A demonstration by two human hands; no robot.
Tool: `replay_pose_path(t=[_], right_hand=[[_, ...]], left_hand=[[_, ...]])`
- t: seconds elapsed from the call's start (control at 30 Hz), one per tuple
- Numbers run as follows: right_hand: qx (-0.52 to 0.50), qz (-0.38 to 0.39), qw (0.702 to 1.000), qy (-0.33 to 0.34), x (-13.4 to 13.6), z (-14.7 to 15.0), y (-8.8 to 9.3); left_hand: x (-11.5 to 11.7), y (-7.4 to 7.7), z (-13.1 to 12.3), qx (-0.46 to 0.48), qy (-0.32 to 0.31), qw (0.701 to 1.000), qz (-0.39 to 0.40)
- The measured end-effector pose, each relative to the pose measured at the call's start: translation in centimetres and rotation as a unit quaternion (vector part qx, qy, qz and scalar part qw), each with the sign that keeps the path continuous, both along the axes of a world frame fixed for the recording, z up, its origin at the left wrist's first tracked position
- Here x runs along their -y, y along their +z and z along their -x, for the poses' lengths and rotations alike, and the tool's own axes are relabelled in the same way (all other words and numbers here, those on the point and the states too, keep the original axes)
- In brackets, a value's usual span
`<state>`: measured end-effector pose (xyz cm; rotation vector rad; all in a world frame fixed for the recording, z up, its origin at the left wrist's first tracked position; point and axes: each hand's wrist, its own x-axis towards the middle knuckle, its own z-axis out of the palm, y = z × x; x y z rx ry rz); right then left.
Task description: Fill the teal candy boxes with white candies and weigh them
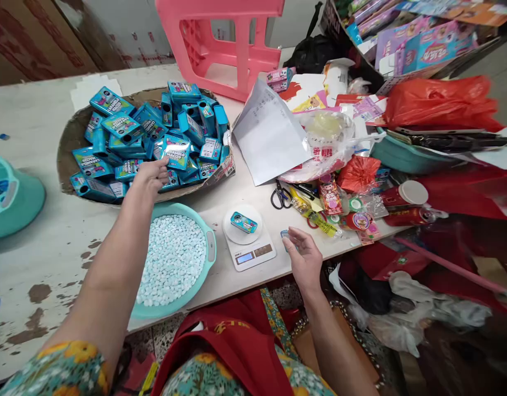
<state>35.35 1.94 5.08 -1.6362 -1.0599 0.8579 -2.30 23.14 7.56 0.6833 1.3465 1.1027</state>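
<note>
My left hand reaches over a torn cardboard tray heaped with blue printed candy tins. Its fingers are closed at the lower corner of one blue tin on top of the heap. Near the front edge of the table, my right hand pinches a small blue lid, mostly hidden by the fingers. Between the hands, a white digital scale carries another tin lying on its side, a round opening at its left end. A turquoise basin full of small pale mints stands below my left forearm.
A second turquoise basin holds blue pieces at far left. Behind the tray stands a pink plastic stool. White paper, scissors, a plastic bag and a red bag clutter the right side.
</note>
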Motion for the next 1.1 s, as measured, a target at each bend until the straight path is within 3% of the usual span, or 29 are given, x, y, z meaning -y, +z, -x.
replay_pose_path(t=[0.13,0.27,0.33,0.43,0.53,0.63,0.7,0.73,0.77,0.83,0.9,0.93,1.0,1.1], right_hand=[[-0.07,-0.035,0.997,0.006,-0.5,3.5,2.5],[-0.217,-0.042,0.97,0.1,-0.2,8.0,4.2],[-0.317,-0.023,0.931,0.178,0.6,9.7,4.6],[-0.456,0.04,0.843,0.283,2.5,10.8,4.5],[-0.518,0.086,0.789,0.318,4.5,10.6,3.7],[-0.538,0.086,0.796,0.264,6.1,9.6,2.5],[-0.554,0.081,0.803,0.205,6.7,8.8,1.4],[-0.558,0.084,0.806,0.18,6.9,8.3,0.9],[-0.558,0.089,0.809,0.16,7.1,7.8,0.4],[-0.554,0.106,0.814,0.138,7.2,7.0,-0.5],[-0.557,0.13,0.81,0.134,7.2,6.4,-1.1],[-0.561,0.14,0.805,0.133,7.2,6.3,-1.3],[-0.573,0.149,0.796,0.129,7.1,6.3,-1.4],[-0.583,0.157,0.788,0.119,6.9,6.5,-1.6]], left_hand=[[7.8,3.3,-0.4,0.049,-0.025,0.998,-0.009],[16.3,4.9,-3.7,0.097,-0.122,0.987,0.031],[19.8,4.4,-5.4,0.157,-0.198,0.964,0.084],[23.9,2.8,-7.3,0.259,-0.288,0.91,0.15],[26.5,1.4,-8.1,0.286,-0.329,0.884,0.169],[26.5,1.0,-7.9,0.15,-0.328,0.922,0.142],[24.7,0.9,-7.8,-0.038,-0.275,0.959,0.063],[23.4,0.8,-8.0,-0.147,-0.248,0.958,0.013],[21.9,0.6,-8.4,-0.255,-0.231,0.938,-0.031],[18.7,-0.2,-10.1,-0.436,-0.264,0.855,-0.093],[15.9,-1.1,-12.3,-0.534,-0.344,0.762,-0.127],[14.8,-1.6,-13.4,-0.553,-0.378,0.73,-0.137],[13.4,-2.2,-14.5,-0.565,-0.41,0.702,-0.141],[13.8,-1.5,-12.5,-0.577,-0.361,0.723,-0.118]])
